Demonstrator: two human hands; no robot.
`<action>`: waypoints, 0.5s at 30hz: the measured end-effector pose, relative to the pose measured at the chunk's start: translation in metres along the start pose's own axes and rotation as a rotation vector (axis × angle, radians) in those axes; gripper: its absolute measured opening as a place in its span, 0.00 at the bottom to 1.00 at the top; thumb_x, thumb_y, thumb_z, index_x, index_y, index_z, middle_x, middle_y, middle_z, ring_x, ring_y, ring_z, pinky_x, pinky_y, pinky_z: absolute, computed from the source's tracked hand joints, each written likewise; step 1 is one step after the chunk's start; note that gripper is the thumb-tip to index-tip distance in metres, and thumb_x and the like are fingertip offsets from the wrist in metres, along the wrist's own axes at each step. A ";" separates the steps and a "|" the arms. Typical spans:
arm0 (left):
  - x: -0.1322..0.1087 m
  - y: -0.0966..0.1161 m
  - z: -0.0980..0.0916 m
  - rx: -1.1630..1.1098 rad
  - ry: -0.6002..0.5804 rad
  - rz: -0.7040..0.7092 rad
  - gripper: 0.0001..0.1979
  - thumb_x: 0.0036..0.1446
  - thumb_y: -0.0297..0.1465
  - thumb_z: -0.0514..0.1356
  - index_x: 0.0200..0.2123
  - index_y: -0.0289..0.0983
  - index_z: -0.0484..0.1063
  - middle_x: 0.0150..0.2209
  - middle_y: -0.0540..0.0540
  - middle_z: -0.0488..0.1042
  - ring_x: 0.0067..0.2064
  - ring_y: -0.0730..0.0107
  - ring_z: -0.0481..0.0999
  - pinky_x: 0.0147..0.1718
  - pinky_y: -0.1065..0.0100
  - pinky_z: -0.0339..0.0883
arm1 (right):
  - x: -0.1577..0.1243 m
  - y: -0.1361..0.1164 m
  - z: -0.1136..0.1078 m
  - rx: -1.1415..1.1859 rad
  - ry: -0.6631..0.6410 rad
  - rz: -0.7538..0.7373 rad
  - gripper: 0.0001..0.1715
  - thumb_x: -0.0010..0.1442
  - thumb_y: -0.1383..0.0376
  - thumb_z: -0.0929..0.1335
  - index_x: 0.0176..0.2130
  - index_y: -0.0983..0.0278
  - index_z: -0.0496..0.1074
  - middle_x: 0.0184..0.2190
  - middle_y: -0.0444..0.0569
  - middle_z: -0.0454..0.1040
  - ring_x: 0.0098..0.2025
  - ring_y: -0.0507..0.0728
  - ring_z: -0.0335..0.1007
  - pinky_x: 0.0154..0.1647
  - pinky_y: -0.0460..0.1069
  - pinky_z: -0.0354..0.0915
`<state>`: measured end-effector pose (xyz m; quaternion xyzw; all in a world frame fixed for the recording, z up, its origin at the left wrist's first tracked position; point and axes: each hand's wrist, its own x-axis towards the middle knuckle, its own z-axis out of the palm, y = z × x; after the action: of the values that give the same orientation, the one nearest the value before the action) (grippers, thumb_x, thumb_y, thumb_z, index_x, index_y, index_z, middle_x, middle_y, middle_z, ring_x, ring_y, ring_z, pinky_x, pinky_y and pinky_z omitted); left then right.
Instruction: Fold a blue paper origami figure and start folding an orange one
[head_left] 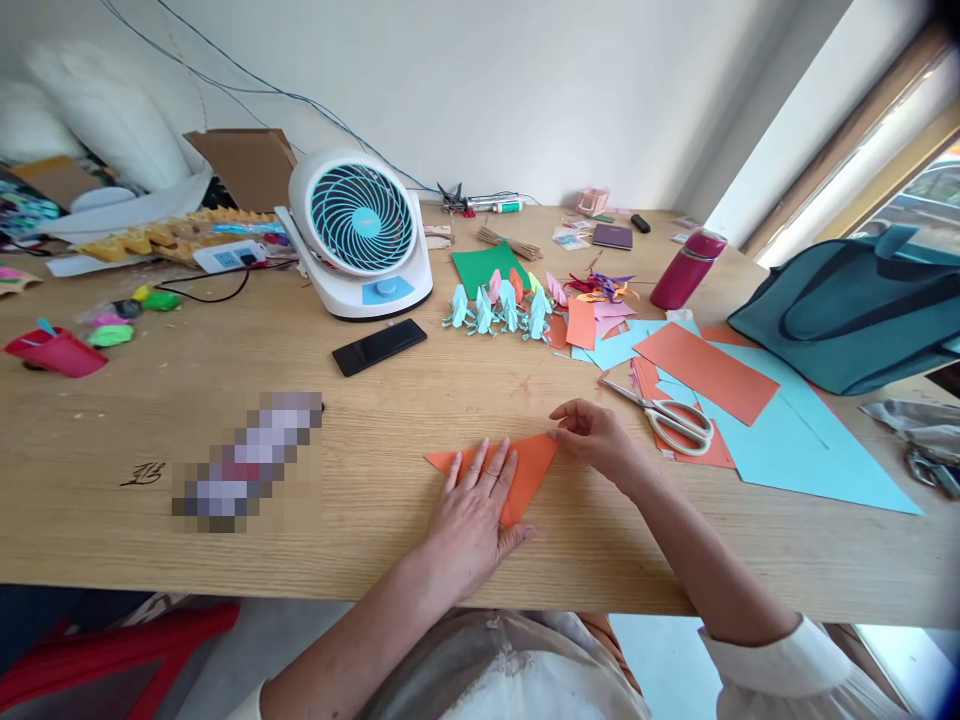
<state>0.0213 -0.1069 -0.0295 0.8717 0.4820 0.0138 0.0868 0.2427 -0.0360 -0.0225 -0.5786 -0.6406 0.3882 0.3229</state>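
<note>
A sheet of orange paper (529, 468), folded into a triangle, lies on the wooden table (390, 540) in front of me. My left hand (471, 510) rests flat over its middle, fingers slightly spread and thumb out to the right, covering part of the sheet. At the triangle's upper right corner, my right hand (596, 437) has its thumb and index finger pinched on the paper. Scissors (679, 425) with pale handles lie to the right of that hand, on orange paper pieces. Beyond my hands stand several folded light-blue paper figures (484, 312), with pink and orange ones behind.
A white fan (360, 230) stands at the back left, with a black phone (379, 347) before it. To the right are light-blue sheets (817, 440), a loose orange sheet (709, 372), a magenta bottle (690, 270) and a teal bag (855, 310). A red cup (56, 350) sits far left.
</note>
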 end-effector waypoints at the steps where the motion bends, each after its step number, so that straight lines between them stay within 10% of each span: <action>1: 0.000 0.001 0.001 -0.001 0.002 -0.006 0.42 0.64 0.52 0.51 0.71 0.33 0.46 0.72 0.40 0.43 0.72 0.45 0.43 0.67 0.42 0.46 | -0.001 -0.001 0.001 0.030 0.000 0.008 0.23 0.53 0.49 0.69 0.40 0.64 0.70 0.25 0.43 0.70 0.25 0.52 0.64 0.24 0.47 0.58; 15: 0.004 0.006 0.006 -0.036 0.027 -0.001 0.44 0.61 0.57 0.50 0.70 0.36 0.50 0.72 0.37 0.42 0.72 0.43 0.44 0.66 0.39 0.48 | -0.014 0.006 0.009 0.131 0.116 0.048 0.18 0.54 0.54 0.73 0.40 0.64 0.72 0.20 0.38 0.64 0.22 0.50 0.57 0.23 0.47 0.50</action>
<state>0.0293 -0.1070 -0.0344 0.8696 0.4832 0.0342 0.0957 0.2392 -0.0509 -0.0315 -0.5931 -0.5799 0.4026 0.3871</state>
